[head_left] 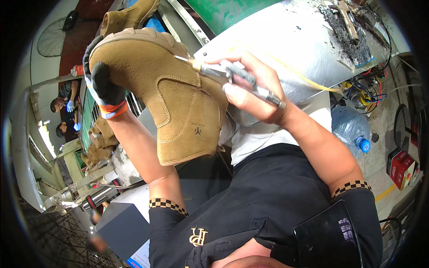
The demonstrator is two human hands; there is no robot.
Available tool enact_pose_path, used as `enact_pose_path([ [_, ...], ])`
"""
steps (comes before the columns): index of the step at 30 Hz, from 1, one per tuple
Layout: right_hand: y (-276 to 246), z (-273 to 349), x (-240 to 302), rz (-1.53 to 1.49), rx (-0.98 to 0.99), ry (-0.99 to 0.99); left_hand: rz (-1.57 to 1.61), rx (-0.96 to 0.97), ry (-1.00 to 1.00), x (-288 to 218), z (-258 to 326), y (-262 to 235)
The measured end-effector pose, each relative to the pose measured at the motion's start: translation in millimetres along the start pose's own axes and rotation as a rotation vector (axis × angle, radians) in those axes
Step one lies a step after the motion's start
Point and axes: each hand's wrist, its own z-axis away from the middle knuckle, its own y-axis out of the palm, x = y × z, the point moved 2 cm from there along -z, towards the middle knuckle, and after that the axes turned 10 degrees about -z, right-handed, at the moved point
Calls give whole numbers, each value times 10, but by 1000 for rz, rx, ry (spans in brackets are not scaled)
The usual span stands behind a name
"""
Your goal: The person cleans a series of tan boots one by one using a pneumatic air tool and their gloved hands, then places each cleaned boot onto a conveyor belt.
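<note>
A tan suede boot [143, 73] is held up in front of me, its sole turned upward and its ankle opening downward. My left hand [107, 87], in a dark-coated glove with an orange cuff, is closed round the toe, with the thumb on the suede side. My bare right hand [257, 87] grips a slim metal pen-shaped air tool [208, 69] with a brass nose and a side lever. Its thin tip is at the seam where the upper meets the sole; whether it touches cannot be made out.
A shiny metal worktop [268, 38] lies beyond, with a yellow hose [308, 81] and dark scraps [342, 42]. Another tan boot [129, 17] is at the upper left. A water bottle [351, 125] and red box [401, 167] are at right. Two people [67, 109] work at far left.
</note>
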Motion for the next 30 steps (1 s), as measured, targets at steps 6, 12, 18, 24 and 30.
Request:
enact_pose_path([
  [6,-42,252,-134,143,-53,-56,80,206,-146,288,-15,-100],
  [12,-101,439,-196,88,-97,92,309,142,-297,418,177,-154],
  [18,-123,608,-264,11,-140,185,360,59,-456,482,510,-140],
  [24,-91,700,-360,1,-205,199,530,-168,-485,507,947,-165],
  [30,-21,603,-416,-76,-264,195,489,-354,-711,203,1545,-102],
])
